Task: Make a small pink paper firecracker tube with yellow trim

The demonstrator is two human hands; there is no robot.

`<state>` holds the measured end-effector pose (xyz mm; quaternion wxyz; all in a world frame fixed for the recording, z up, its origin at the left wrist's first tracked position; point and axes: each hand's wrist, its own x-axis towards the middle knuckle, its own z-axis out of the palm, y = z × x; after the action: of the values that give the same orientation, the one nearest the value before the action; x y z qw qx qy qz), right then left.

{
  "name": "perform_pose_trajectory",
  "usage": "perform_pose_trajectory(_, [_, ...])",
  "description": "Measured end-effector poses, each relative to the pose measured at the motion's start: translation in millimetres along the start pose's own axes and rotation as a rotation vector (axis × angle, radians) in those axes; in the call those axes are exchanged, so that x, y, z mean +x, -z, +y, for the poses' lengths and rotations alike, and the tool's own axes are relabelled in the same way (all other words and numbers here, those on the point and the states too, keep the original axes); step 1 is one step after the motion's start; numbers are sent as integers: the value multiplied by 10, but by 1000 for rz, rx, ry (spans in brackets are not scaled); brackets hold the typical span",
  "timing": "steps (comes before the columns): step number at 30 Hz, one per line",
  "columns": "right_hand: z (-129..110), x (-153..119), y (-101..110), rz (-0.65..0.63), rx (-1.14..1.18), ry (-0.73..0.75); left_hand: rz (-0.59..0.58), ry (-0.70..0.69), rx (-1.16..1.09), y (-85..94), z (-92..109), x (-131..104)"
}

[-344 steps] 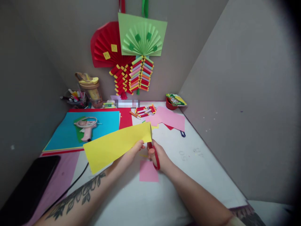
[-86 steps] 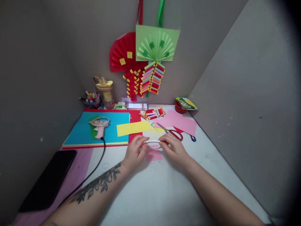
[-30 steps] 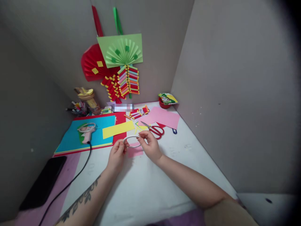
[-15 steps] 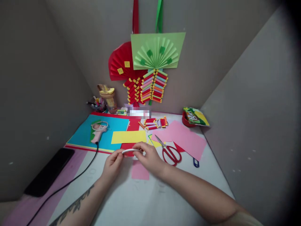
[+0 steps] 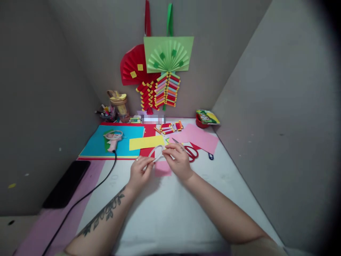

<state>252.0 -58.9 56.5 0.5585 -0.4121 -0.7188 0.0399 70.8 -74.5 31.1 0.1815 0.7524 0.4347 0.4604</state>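
Note:
Above the white table, my left hand (image 5: 142,169) pinches the lower left edge of a thin white roll of tape (image 5: 151,153), which is tilted so that its round opening shows. My right hand (image 5: 177,160) is closed at the roll's right side, thumb and fingertips pressed together; whether a tape end is between them is too small to see. Just below the roll lies a small pink paper piece (image 5: 163,169). Red-handled scissors (image 5: 193,153) rest behind my right hand, their blades partly covered by it. A yellow paper strip (image 5: 145,143) is beyond my left hand.
Blue paper sheets (image 5: 93,142) on the left carry a pink glue gun (image 5: 113,144), whose black cord (image 5: 87,192) runs past a black phone (image 5: 66,185). Pink paper (image 5: 204,138) and small paper rolls (image 5: 166,128) lie farther back. Paper fans (image 5: 170,57) hang on the wall.
The roll of tape has turned from nearly edge-on to tilted, with its opening showing. My right hand has shifted to its right side. The camera view has moved slightly.

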Motion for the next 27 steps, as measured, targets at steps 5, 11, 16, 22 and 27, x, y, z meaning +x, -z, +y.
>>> perform_pose_trajectory(5, [-1, -298, 34, 30, 18, -232, -149, -35, 222, -41, 83, -38])
perform_pose_trajectory(11, [48, -439, -12, -20, 8, -308, -167, 32, 412, -81, 3, -43])
perform_pose_trajectory(16, [60, -421, 5, -48, -15, -302, -152, 166, 425, -54, -40, -3])
perform_pose_trajectory(22, [85, -441, -13, -42, 45, -364, -127, 358, 184, -41, -14, 22])
perform_pose_trajectory(27, [339, -452, 67, 166, 234, -548, 95, 408, 46, 167, -133, 93])
